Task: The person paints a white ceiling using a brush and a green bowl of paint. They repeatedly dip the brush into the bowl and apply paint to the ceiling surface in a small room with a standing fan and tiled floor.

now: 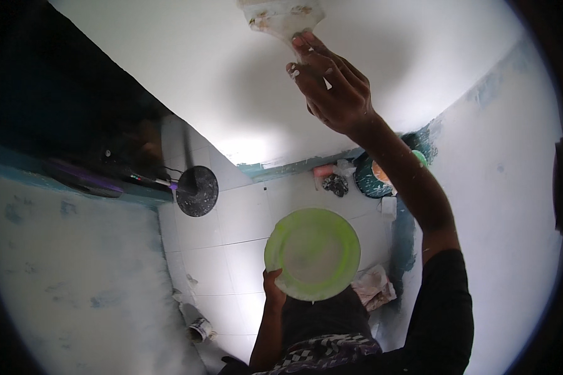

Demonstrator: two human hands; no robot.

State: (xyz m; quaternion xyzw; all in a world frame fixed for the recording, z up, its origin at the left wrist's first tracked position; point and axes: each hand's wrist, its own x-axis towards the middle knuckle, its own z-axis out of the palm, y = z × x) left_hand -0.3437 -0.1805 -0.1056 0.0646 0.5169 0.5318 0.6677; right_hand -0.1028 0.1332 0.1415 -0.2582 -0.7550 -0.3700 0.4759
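My right hand [338, 87] is raised against the white wall [187, 50], its fingers closed round the handle of a broad putty knife [284, 19]. White and brown smears cover the blade, which is cut off by the top edge of the view. White specks dot the fingers and forearm. Lower down, my left hand [274, 286] grips the left rim of a round light-green plastic bowl [351, 250]. A pale, whitish layer coats the inside of the bowl. Most of the left fingers are hidden beneath it.
A round black speckled base [197, 190] stands on the white tiled floor [238, 219]. Near the right corner are a dark bucket [368, 181], a black plastic bag [336, 184] and a crumpled bag [375, 289]. A can [199, 330] lies at lower left. Walls rise on both sides.
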